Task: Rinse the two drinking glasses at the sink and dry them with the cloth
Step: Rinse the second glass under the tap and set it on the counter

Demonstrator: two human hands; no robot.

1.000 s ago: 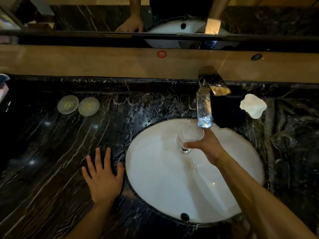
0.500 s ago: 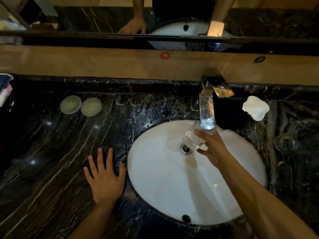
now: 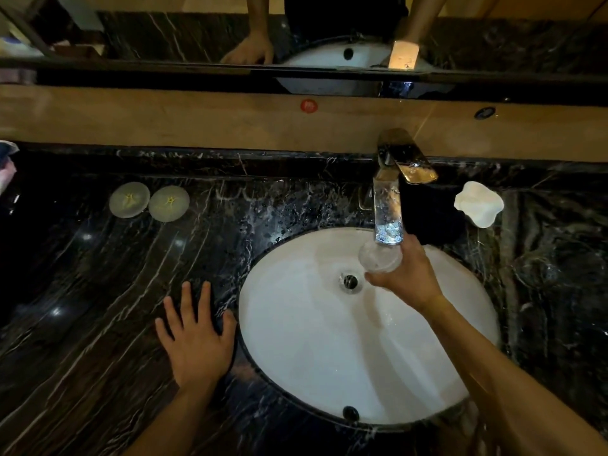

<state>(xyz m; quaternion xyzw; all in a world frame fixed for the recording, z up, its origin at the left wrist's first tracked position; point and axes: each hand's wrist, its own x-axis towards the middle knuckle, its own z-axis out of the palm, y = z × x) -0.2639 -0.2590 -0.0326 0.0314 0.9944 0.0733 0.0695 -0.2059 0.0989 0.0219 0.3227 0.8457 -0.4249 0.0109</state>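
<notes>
My right hand (image 3: pixel 406 276) grips a clear drinking glass (image 3: pixel 380 258) over the white oval sink (image 3: pixel 296 340), just under the spout of the chrome faucet (image 3: pixel 390 205). The glass sits upright with its mouth facing up toward the spout. My left hand (image 3: pixel 197 337) lies flat on the black marble counter (image 3: pixel 98 307) at the sink's left rim, fingers spread, holding nothing. Another clear glass (image 3: pixel 539 274) stands faintly visible on the counter right of the sink. A cloth edge (image 3: pixel 8 162) shows at the far left.
Two round white lids (image 3: pixel 149 200) lie on the counter at the back left. A white soap dish (image 3: pixel 478 204) sits right of the faucet. The drain (image 3: pixel 350 281) is in the basin's middle. A mirror and tan ledge run along the back.
My right hand has turned the glass from tilted over the drain to upright and moved it right, under the spout. My left hand has stayed flat on the counter.
</notes>
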